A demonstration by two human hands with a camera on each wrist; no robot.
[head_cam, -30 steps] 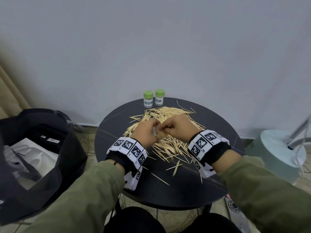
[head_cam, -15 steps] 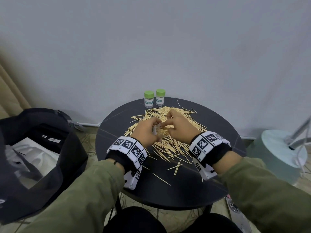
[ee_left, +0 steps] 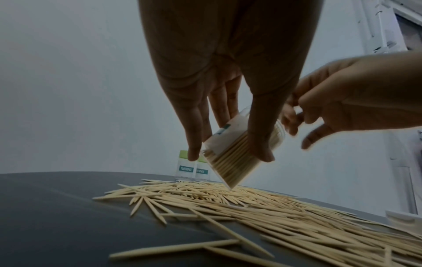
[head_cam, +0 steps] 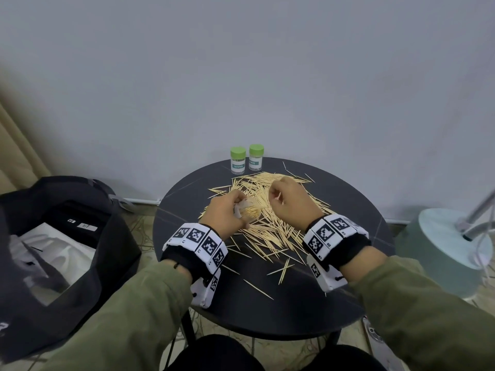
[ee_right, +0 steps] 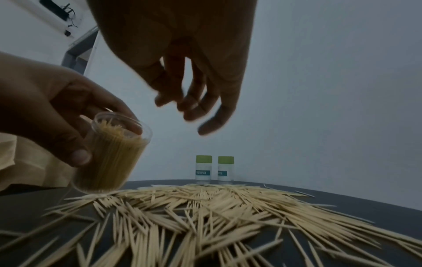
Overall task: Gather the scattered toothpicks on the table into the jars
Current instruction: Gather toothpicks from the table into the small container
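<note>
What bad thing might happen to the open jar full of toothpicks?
The open jar is tilted in the left hand with no lid, so its toothpicks could slide out onto the pile. The right hand, reaching over the table, might flick loose ones off the edge.

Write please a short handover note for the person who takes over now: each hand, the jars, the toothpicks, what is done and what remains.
Left hand: holds the open jar, tilted, nearly full of toothpicks.
Right hand: above the pile, fingers loosely curled, holding nothing.
Two capped jars stand at the table's far edge.
Done: one jar mostly filled.
Left: the large pile of loose toothpicks and strays near the front.
</note>
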